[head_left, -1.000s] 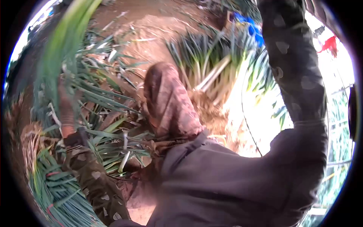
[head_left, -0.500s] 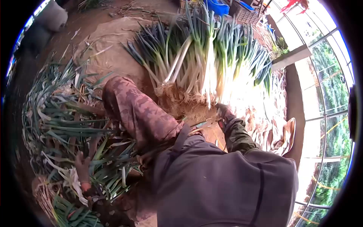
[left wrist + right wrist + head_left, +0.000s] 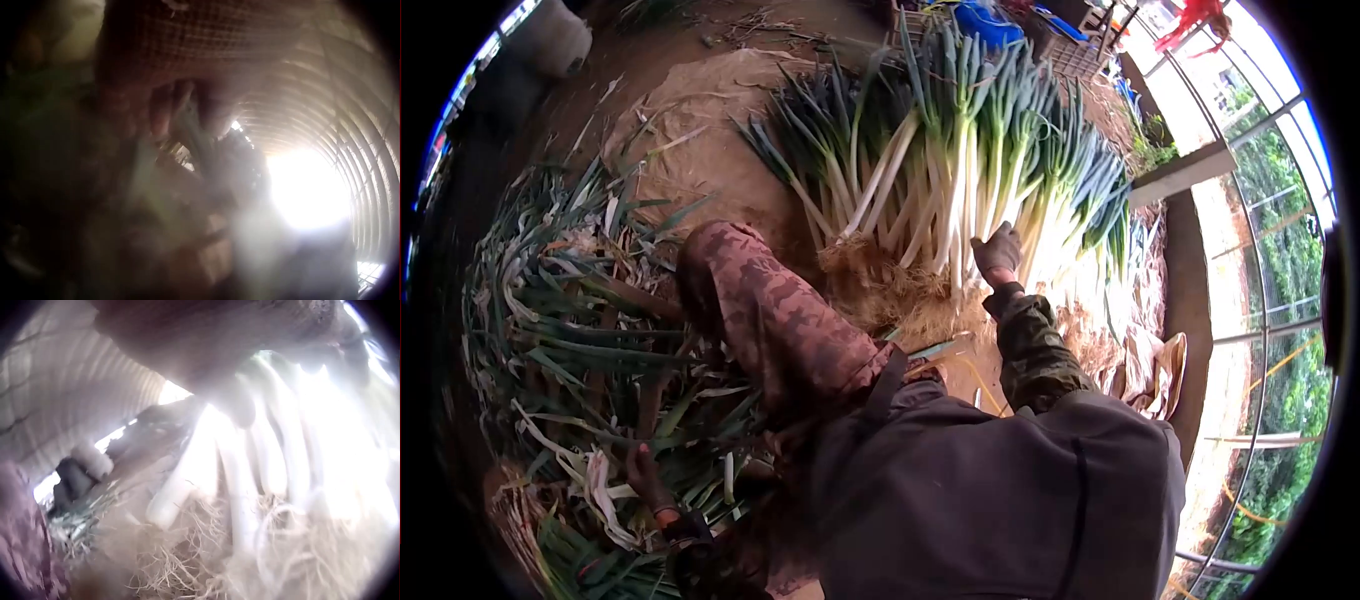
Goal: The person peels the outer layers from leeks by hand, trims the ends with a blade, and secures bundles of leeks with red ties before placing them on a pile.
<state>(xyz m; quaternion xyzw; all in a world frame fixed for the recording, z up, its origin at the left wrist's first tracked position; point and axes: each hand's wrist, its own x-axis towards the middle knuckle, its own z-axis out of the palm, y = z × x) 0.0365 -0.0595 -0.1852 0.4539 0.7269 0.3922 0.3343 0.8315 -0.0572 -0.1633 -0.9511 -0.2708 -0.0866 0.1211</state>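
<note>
My right hand (image 3: 997,250) is at the white stalks of a row of upright leeks (image 3: 960,190), thumb and fingers apart. In the right wrist view, this hand (image 3: 219,369) overlaps the upper part of the pale leek stalks (image 3: 237,481), whose thin roots (image 3: 181,562) spread below. Low on the left, my left hand (image 3: 647,478) hangs with loosely bent fingers over a heap of loose green leaves (image 3: 600,340). The left wrist view is dim and blurred; bent fingers (image 3: 181,106) show there with a greenish leaf (image 3: 197,134) close beneath them.
A tied leek bundle (image 3: 525,510) lies at lower left. My knee in patterned trousers (image 3: 770,290) stands between leaf heap and leeks. Behind the leeks are a blue item (image 3: 990,25) and a crate (image 3: 1075,58). A beam (image 3: 1185,165) and metal-framed netting (image 3: 1270,230) border the right.
My view has swung toward the leeks. The right arm has come down from raised, and its hand moved from the roots up to the stalks. My left hand no longer has long leaves beside it.
</note>
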